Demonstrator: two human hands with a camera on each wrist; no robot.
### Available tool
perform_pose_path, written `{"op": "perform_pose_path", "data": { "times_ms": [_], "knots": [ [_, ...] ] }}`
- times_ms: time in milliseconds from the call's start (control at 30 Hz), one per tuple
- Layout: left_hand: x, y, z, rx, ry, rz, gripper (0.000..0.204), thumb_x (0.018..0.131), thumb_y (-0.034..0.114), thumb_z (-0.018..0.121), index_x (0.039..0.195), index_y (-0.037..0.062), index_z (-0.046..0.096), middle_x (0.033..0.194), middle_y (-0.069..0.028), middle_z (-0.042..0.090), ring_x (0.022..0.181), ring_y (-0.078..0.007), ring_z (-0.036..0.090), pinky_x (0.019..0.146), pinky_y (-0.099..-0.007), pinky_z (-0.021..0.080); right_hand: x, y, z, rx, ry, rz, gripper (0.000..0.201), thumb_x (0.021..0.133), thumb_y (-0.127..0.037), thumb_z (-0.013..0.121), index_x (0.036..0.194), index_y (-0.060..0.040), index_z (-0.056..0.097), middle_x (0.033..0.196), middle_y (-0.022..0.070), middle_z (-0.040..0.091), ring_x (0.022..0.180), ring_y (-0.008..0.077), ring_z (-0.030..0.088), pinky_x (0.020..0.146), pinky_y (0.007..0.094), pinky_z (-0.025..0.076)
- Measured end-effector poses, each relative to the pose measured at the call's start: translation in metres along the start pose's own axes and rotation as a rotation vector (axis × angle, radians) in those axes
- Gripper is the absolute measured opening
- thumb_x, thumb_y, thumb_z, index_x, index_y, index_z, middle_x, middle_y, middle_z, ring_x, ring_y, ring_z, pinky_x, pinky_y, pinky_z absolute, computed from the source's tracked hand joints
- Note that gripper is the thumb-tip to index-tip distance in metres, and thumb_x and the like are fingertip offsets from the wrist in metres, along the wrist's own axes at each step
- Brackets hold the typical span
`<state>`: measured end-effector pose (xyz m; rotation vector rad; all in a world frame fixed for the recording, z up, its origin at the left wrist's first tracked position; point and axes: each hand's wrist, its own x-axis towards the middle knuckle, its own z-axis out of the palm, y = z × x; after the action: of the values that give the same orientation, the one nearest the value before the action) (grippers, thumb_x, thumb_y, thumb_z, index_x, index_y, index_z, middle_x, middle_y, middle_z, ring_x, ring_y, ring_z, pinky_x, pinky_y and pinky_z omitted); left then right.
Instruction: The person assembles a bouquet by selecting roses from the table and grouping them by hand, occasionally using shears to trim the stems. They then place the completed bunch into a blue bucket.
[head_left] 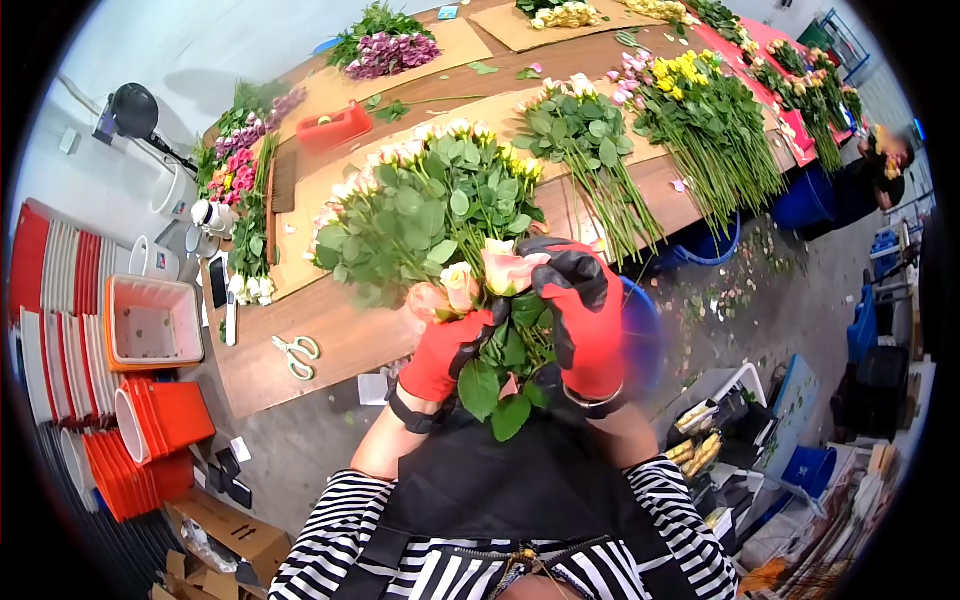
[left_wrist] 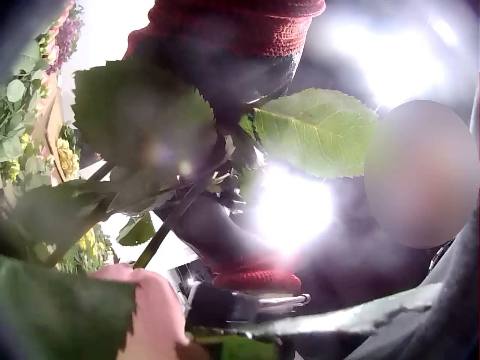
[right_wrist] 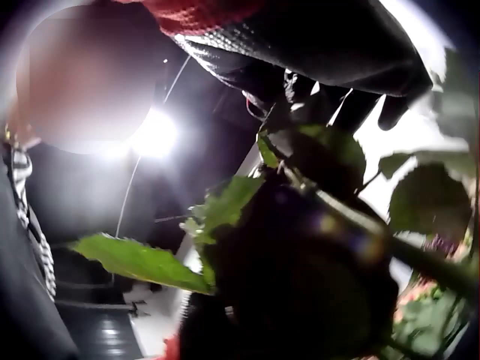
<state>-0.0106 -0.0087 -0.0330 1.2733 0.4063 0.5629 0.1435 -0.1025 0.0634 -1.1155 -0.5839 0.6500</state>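
In a red and black glove, my left hand [head_left: 440, 355] grips a small bunch of roses by the stems, just under the blooms. Three heads show in the head view: a pale pink rose [head_left: 508, 272], a cream-peach rose [head_left: 460, 288] and a coral-pink rose [head_left: 429, 302]. Green leaves [head_left: 481, 390] hang below that hand toward the black apron [head_left: 510, 480]. My right hand [head_left: 585, 315], gloved alike, has its fingers curled at the pale pink rose, pinching the outer petals on its right side. A serrated leaf [left_wrist: 319, 133] stands out brightly in the left wrist view.
Bunched roses [head_left: 415, 205] lie on the brown table [head_left: 260, 365] just ahead, with more stems [head_left: 700, 150] to the right. Green-handled scissors [head_left: 297, 357] lie near the left corner. A blue bucket [head_left: 640, 335] stands beside my right hand. Orange crates [head_left: 165, 420] are stacked at left.
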Motion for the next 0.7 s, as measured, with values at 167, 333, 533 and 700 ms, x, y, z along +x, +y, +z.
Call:
{"op": "perform_pose_path", "data": {
  "times_ms": [167, 333, 533, 700],
  "knots": [
    [-0.002, 0.003, -0.008, 0.209, -0.114, 0.162, 0.025, 0.096, 0.008, 0.05, 0.118, 0.0032, 0.059, 0.12, -0.0051, 0.058, 0.113, -0.0168, 0.054, 0.098, -0.03, 0.042, 0.003, 0.022, -0.007, 0.33, -0.009, 0.147, 0.017, 0.097, -0.016, 0.049, 0.093, -0.0013, 0.057, 0.092, 0.0056, 0.061, 0.091, 0.0152, 0.056, 0.09, 0.0291, 0.041],
    [-0.036, 0.005, -0.063, 0.227, 0.027, -0.04, 0.027, 0.099, 0.016, 0.046, 0.123, 0.0051, 0.052, 0.109, -0.0027, 0.057, 0.101, -0.0132, 0.055, 0.091, -0.0273, 0.044, 0.02, 0.084, -0.084, -0.161, -0.235, 0.353, 0.023, 0.086, -0.021, 0.063, 0.101, -0.0049, 0.061, 0.091, 0.0056, 0.063, 0.089, 0.0193, 0.058, 0.084, 0.0318, 0.043],
    [-0.052, 0.008, -0.088, 0.099, 0.386, 0.006, 0.035, 0.098, 0.024, 0.054, 0.124, 0.0008, 0.055, 0.111, -0.0081, 0.064, 0.1, -0.0184, 0.062, 0.09, -0.0332, 0.05, 0.027, 0.172, -0.07, -1.099, -0.25, -0.078, 0.042, 0.077, -0.033, 0.07, 0.111, -0.0109, 0.061, 0.109, 0.011, 0.059, 0.103, 0.0318, 0.054, 0.09, 0.0449, 0.038],
    [-0.066, -0.022, -0.099, 0.289, 0.528, 0.233, 0.03, 0.094, 0.02, 0.059, 0.119, 0.0021, 0.06, 0.109, -0.0069, 0.067, 0.101, -0.0191, 0.062, 0.091, -0.0341, 0.05, 0.046, 0.201, -0.014, -1.598, -0.328, -0.336, 0.053, 0.072, -0.046, 0.072, 0.108, -0.0108, 0.055, 0.105, 0.0102, 0.053, 0.104, 0.0292, 0.048, 0.094, 0.0459, 0.034]
  ]
}}
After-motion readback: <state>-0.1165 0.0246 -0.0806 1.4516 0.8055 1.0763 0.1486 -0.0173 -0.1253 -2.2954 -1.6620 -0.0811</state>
